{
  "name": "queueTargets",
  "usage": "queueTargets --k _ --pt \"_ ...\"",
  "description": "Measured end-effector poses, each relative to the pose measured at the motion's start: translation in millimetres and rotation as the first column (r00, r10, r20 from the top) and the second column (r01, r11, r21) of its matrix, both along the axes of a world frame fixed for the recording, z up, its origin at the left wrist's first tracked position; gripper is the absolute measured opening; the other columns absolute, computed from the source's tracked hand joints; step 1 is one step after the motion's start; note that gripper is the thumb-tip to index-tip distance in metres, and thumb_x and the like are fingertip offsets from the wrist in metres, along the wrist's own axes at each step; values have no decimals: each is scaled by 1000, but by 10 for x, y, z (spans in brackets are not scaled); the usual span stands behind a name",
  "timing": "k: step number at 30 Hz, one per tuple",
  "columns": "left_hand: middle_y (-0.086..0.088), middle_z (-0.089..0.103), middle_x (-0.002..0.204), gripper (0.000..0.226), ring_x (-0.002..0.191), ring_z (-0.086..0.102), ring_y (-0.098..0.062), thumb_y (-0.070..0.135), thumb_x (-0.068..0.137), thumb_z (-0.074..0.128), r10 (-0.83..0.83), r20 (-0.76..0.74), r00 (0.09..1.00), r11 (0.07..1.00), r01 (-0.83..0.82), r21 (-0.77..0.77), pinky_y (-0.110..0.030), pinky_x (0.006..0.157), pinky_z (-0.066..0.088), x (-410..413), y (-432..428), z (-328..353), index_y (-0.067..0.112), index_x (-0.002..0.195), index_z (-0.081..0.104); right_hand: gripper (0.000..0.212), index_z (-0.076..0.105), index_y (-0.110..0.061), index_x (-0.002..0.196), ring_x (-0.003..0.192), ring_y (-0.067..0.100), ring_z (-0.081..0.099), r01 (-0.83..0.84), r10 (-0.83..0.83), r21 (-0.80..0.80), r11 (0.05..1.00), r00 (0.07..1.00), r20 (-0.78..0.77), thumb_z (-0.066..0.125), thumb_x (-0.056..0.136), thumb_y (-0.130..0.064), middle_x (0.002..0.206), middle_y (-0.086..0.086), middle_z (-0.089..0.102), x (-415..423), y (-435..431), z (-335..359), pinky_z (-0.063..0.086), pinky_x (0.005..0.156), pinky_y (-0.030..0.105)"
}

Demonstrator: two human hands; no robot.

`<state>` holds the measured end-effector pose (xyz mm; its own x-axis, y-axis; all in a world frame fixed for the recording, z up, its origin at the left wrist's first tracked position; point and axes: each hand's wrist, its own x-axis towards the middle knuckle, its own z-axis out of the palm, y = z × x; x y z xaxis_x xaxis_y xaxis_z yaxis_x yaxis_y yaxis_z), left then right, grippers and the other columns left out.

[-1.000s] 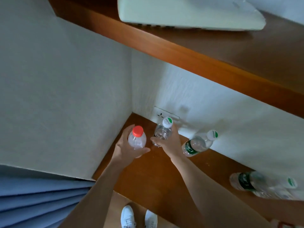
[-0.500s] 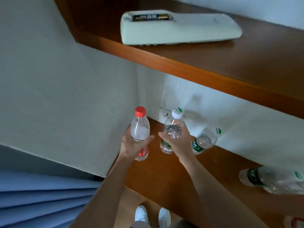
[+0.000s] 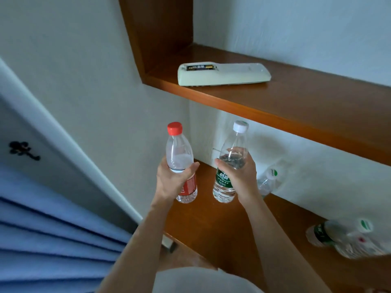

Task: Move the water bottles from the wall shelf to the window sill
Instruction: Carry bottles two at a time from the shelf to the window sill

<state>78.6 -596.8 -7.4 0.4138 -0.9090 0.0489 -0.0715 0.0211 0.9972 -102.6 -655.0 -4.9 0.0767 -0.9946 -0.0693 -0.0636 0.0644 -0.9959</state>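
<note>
Both bottles now off the wall shelf, higher than half a second ago.
Left hand curls round red-capped bottle; right hand curls round green-labelled bottle, both upright. Carry to sill comes next; spare bottles lie rightward.

Two bottles stand upright over the left end of the lower shelf: the left hand grips the corner-side bottle, and the right hand grips the second bottle just to its right. Behind the right hand, a third bottle lies on this shelf by the back wall. More bottles lie at the shelf's far right. Above it, a remote control lies on the upper shelf. A curtain hangs to its left.
</note>
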Motion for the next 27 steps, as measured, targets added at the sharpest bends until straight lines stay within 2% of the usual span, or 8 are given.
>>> queueTargets --k 3,6,12,16,18,20,23,27 --pt "-5 71 94 60 87 72 -18 48 61 84 22 -3 1000 1000 -22 -13 -25 72 58 46 94 8 17 107 62 51 60 -35 102 96 16 70 -12 11 27 1000 1000 14 88 59 -42 104 -2 70 34 55 3 57 92 48" --pt "-1 71 95 63 89 71 -14 51 59 82 55 9 998 998 -55 -19 -19 70 56 62 226 40 19 109 60 57 60 -37 103 100 18 69 -56 56 23 998 998 6 87 55 -50 108 -1 68 105 90 31 56 94 49" --pt "2 71 93 63 88 70 -12 49 61 83 197 20 980 980 -197 13 -16 68 53 45 587 102 16 110 60 42 58 -35 102 94 9 69 -243 243 -41 969 970 -22 87 73 -27 102 -9 68 338 184 130 56 81 28" --pt "6 72 90 53 86 70 -10 41 63 85 359 21 933 933 -359 12 -22 71 55 49 958 118 19 105 62 51 58 -33 112 96 7 68 -433 432 -76 898 901 -29 89 71 -32 105 -10 67 532 343 148 57 85 31" --pt "1 71 93 56 90 70 -16 47 61 84 442 35 896 896 -443 19 -30 77 57 64 1199 122 20 105 62 52 57 -36 111 97 3 66 -508 509 -88 857 860 -9 89 70 -34 105 -12 66 663 492 161 56 85 30" --pt "3 71 92 55 88 69 -11 45 61 85 528 35 849 848 -529 23 -24 75 55 80 1476 106 20 105 62 49 56 -36 106 93 -3 65 -583 587 -109 805 810 4 89 70 -33 99 -15 65 805 685 173 55 82 27" --pt "8 70 87 50 83 66 -4 36 62 85 675 33 737 735 -676 46 -16 70 51 86 1966 100 20 103 62 53 59 -30 108 94 5 68 -707 712 -120 697 702 -9 87 65 -41 98 -11 69 1047 1022 172 56 85 31" --pt "7 69 84 47 80 67 -8 33 61 84 834 24 551 549 -834 57 -21 69 54 74 2724 108 19 100 61 55 61 -25 110 97 11 69 -846 851 -135 515 523 -34 89 65 -38 102 -5 71 1421 1563 160 55 88 32"
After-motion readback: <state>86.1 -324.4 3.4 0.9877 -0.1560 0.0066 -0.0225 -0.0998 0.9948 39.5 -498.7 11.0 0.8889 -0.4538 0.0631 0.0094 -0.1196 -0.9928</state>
